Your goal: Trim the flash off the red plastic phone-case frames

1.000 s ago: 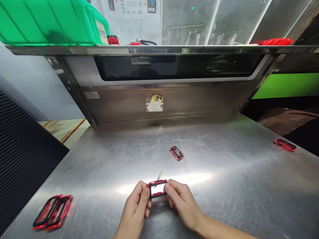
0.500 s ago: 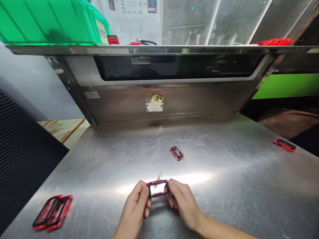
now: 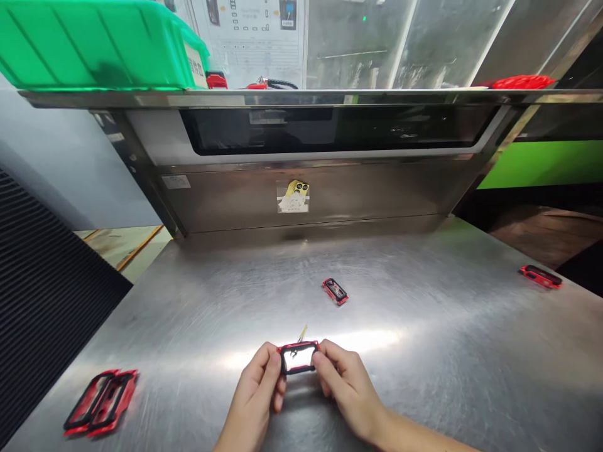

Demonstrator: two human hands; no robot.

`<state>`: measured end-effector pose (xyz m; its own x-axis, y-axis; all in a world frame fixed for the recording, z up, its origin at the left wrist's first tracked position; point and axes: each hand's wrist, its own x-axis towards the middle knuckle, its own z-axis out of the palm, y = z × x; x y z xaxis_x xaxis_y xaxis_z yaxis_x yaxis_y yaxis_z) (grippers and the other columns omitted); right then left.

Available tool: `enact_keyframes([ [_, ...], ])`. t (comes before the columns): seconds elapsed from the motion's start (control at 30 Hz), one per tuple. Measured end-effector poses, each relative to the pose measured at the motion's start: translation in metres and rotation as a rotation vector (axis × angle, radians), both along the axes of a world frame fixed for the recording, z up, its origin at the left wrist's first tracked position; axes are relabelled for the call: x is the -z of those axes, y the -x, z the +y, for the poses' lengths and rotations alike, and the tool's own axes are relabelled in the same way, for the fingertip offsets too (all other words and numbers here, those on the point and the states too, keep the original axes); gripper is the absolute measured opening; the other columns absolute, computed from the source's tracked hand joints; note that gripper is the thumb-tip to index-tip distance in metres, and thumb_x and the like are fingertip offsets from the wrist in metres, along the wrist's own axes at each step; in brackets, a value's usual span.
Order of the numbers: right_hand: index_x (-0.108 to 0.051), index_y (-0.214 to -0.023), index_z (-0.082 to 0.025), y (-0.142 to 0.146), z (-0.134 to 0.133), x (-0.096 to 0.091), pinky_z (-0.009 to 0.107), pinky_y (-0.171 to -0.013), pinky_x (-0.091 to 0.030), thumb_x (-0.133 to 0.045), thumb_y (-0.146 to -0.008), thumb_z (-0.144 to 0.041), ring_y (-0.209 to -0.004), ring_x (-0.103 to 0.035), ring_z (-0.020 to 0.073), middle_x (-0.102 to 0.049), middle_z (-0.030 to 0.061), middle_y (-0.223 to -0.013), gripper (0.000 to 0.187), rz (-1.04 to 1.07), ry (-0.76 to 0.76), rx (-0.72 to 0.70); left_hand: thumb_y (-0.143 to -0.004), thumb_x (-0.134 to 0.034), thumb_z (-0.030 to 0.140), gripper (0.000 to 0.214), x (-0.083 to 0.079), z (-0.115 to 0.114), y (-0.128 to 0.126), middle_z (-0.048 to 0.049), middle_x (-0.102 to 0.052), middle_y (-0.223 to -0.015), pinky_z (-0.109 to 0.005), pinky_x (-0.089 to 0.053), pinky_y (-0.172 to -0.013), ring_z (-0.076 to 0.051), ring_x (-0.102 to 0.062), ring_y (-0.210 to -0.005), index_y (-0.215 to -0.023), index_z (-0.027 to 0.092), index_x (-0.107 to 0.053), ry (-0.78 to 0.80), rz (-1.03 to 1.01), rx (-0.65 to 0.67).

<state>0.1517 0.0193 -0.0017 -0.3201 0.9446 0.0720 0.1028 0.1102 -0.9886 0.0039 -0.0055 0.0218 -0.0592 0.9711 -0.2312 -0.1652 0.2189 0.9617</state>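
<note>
At the far left, a black ribbed mat runs along the side of the steel table, and a green bin sits up on the shelf. On the table's left side, 2 red-and-black phone frames lie overlapping, well apart from your hands.

Near the table's front edge, your left hand pinches the left end of the held frame, and your right hand pinches its right end. Thumbs and fingers on both sides are pressed against the red-and-black frame, which sits between your hands, with bright glare showing through its middle. A thin pale stick shows just past the far edge; you cannot tell whether it touches the frame.

Farther back, a yellow sample is taped to the steel panel, and a small frame lies alone on the table. At the far right, another frame lies near the table's edge, below a red item on the shelf.
</note>
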Motion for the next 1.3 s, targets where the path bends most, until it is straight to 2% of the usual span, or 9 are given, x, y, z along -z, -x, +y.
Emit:
enact_keyframes([
  [0.17, -0.053, -0.075, -0.017, 0.0, -0.003, 0.0, 0.023, -0.048, -0.03, -0.038, -0.093, -0.049, -0.05, -0.038, 0.0114, -0.042, -0.003, -0.056, 0.04, -0.034, -0.135, 0.02, -0.072, -0.053, 0.068, 0.051, 0.0, 0.001, 0.001, 0.0085, -0.043, -0.049, -0.018, -0.023, -0.045, -0.004, -0.031, -0.042, -0.065, 0.018, -0.048, -0.015, -0.001, 0.015],
  [0.3, -0.057, -0.081, -0.016, -0.002, -0.005, 0.003, 0.024, -0.051, -0.035, -0.04, -0.093, -0.041, -0.05, -0.044, 0.0133, -0.043, -0.0023, -0.054, 0.032, -0.103, -0.31, 0.045, -0.07, -0.055, 0.068, 0.051, -0.001, 0.0, 0.002, 0.0085, -0.043, -0.05, -0.018, -0.022, -0.045, -0.004, -0.031, -0.042, -0.069, 0.017, -0.053, -0.017, -0.029, 0.01],
  [0.5, -0.057, -0.081, -0.017, -0.004, -0.005, 0.003, 0.023, -0.052, -0.04, -0.038, -0.095, -0.034, -0.048, -0.049, 0.0134, -0.049, -0.0019, -0.052, 0.029, -0.208, -0.561, 0.092, -0.067, -0.06, 0.067, 0.051, -0.002, -0.003, 0.003, 0.008, -0.044, -0.051, -0.017, -0.024, -0.046, -0.003, -0.033, -0.043, -0.071, 0.017, -0.057, 0.003, -0.09, 0.001],
  [0.6, -0.055, -0.08, -0.017, -0.004, -0.003, 0.0, 0.022, -0.048, -0.04, -0.037, -0.096, -0.032, -0.047, -0.052, 0.013, -0.052, -0.0016, -0.052, 0.028, -0.248, -0.682, 0.114, -0.067, -0.062, 0.065, 0.048, -0.001, -0.003, 0.002, 0.0073, -0.048, -0.053, -0.018, -0.029, -0.048, -0.004, -0.04, -0.043, -0.072, 0.017, -0.058, 0.005, -0.131, -0.006],
  [0.8, -0.054, -0.105, -0.014, -0.004, 0.001, 0.002, 0.022, -0.044, -0.039, -0.037, -0.098, -0.029, -0.042, -0.051, 0.0117, -0.055, -0.002, -0.054, 0.023, -0.321, -0.971, 0.174, -0.072, -0.058, 0.063, 0.045, -0.001, -0.003, 0.0, 0.0038, -0.057, -0.051, -0.022, -0.039, -0.056, -0.01, -0.051, -0.05, -0.079, 0.019, -0.06, -0.056, -0.176, -0.033],
  [1.03, -0.053, -0.109, -0.016, -0.003, 0.004, 0.02, 0.024, -0.042, -0.036, -0.036, -0.098, -0.03, -0.041, -0.05, 0.0125, -0.055, -0.0019, -0.053, 0.025, -0.292, -1.022, 0.194, -0.069, -0.062, 0.063, 0.046, 0.002, -0.001, 0.003, 0.0016, -0.062, -0.057, -0.024, -0.043, -0.055, -0.012, -0.055, -0.051, -0.083, 0.019, -0.061, -0.085, -0.216, -0.032],
  [1.3, -0.061, -0.096, -0.019, -0.002, 0.001, 0.023, 0.023, -0.04, -0.039, -0.036, -0.098, -0.037, -0.038, -0.053, 0.0118, -0.061, -0.0018, -0.052, 0.031, -0.363, -0.995, 0.221, -0.067, -0.061, 0.066, 0.052, 0.008, 0.001, 0.006, -0.0022, -0.067, -0.062, -0.025, -0.044, -0.053, -0.013, -0.058, -0.053, -0.087, 0.019, -0.056, -0.072, -0.249, -0.021],
])
